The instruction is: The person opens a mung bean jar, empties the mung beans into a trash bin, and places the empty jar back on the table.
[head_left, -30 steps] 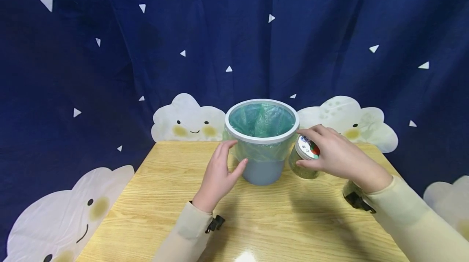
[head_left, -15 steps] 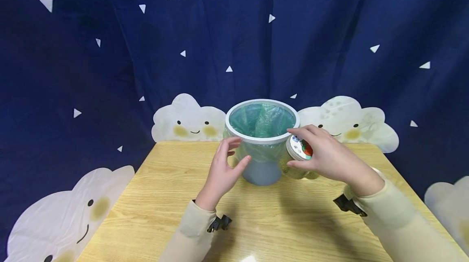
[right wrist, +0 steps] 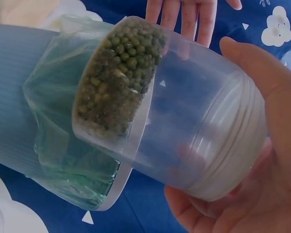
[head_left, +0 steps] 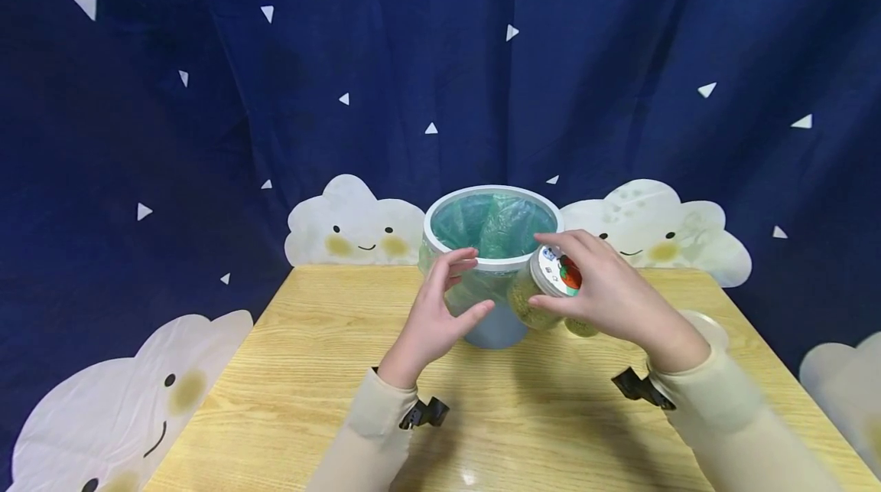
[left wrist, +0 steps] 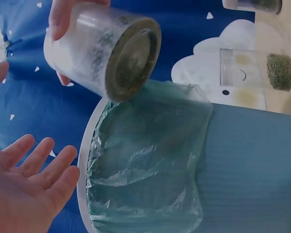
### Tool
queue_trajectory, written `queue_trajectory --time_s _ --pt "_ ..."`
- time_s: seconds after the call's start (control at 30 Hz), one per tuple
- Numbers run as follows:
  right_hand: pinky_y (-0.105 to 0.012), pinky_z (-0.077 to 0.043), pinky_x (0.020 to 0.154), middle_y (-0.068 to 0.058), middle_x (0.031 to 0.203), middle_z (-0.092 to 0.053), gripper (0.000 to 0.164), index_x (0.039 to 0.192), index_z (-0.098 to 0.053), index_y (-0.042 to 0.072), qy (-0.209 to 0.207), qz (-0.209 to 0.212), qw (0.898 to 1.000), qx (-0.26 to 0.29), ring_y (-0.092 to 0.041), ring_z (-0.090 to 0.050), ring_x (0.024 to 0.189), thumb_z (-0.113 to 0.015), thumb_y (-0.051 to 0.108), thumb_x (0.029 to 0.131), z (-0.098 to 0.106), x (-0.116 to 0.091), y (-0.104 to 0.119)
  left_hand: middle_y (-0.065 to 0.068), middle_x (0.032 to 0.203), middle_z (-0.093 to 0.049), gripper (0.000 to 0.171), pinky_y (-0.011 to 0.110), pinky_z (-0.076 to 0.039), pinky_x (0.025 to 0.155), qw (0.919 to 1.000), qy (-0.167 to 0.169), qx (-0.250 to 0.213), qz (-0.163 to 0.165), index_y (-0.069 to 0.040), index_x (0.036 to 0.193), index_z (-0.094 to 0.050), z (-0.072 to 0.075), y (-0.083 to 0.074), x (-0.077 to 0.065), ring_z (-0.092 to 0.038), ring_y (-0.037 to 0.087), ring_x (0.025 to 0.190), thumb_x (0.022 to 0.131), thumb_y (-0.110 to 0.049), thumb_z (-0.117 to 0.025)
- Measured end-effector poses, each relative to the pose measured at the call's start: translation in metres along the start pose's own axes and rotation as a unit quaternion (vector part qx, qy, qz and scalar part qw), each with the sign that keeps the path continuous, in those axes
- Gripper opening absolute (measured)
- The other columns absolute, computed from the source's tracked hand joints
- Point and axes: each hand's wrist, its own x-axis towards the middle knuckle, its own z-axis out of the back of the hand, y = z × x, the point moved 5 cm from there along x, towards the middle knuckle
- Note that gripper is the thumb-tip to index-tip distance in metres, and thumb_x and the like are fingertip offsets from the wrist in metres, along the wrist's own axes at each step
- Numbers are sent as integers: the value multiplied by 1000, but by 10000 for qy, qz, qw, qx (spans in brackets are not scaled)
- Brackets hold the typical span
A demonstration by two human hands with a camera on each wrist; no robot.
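My right hand (head_left: 612,289) grips a clear plastic jar (head_left: 526,297) round its lid end, thumb on one side and fingers on the other. Green beans (right wrist: 126,68), like mung beans, fill the jar's bottom part. A white lid (head_left: 559,270) with a red picture tops it. The jar is tilted, held up beside the front right of a bin (head_left: 495,327) with a pale rim (head_left: 482,264) and a green plastic bag (head_left: 499,224) inside. My left hand (head_left: 433,316) is at the bin's front left, fingers spread and holding nothing.
Another jar with green contents (left wrist: 280,72) stands on the wooden table (head_left: 330,339) behind the held one. A further jar (head_left: 709,327) is partly hidden by my right sleeve. A dark blue curtain (head_left: 385,56) with cloud shapes hangs beyond the table's far edge.
My right hand has moved left with the jar, which is now raised and more tilted, uncovering a jar behind it. My left hand has moved right and slightly up, towards the jar.
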Motion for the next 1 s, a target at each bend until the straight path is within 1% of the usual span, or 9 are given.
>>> queue_trajectory --time_s 0.17,0.33,0.5,0.67,0.77,0.87,1.0 --pt "-49 -52 89 -9 138 -59 83 146 -54 17 -135 -33 9998 134 -30 -58 117 -89 48 77 -1 -2 2 9 151 -50 72 53 -45 111 9999 85 -97 -45 -13 150 -42 -7 1 0 -54 26 137 88 -15 -80" --pt "-47 -52 88 -9 137 -60 83 145 -55 16 -368 34 9990 244 -29 -57 116 -92 43 76 -2 -7 5 9 151 -50 74 47 -48 109 9997 184 -65 -177 -13 151 -41 -14 -2 -2 -55 23 135 88 -15 -80" --pt "-45 -54 85 -8 135 -61 84 144 -56 15 -609 257 9974 283 -27 -58 114 -94 37 73 -5 -10 12 6 151 -50 75 42 -48 109 9993 286 -7 -251 -12 150 -42 -20 -4 -6 -54 21 136 87 -14 -81" --pt "-43 -57 83 -7 135 -61 84 144 -56 13 -713 455 9958 361 -25 -60 114 -95 33 72 -8 -15 17 9 150 -50 77 42 -50 107 9985 421 18 -347 -10 150 -42 -29 -5 -8 -54 24 135 85 -14 -83" --pt "-42 -58 84 -6 135 -60 84 144 -56 13 -727 509 9951 424 -24 -59 115 -95 33 72 -10 -16 20 8 150 -50 80 42 -49 107 9982 508 34 -307 -11 151 -41 -33 -5 -9 -53 23 135 84 -16 -85" --pt "-43 -56 86 -5 134 -61 85 144 -56 15 -743 553 9945 487 -23 -59 115 -95 34 71 -12 -18 22 5 150 -50 82 40 -48 107 9982 560 70 -212 -14 151 -41 -36 -6 -10 -51 21 135 82 -17 -86" --pt "-47 -48 93 -4 133 -61 85 143 -57 17 -786 610 9935 559 -24 -58 119 -95 36 70 -13 -20 26 2 151 -49 83 38 -43 115 9980 599 150 -157 -15 150 -42 -40 -6 -11 -48 19 138 81 -18 -88"
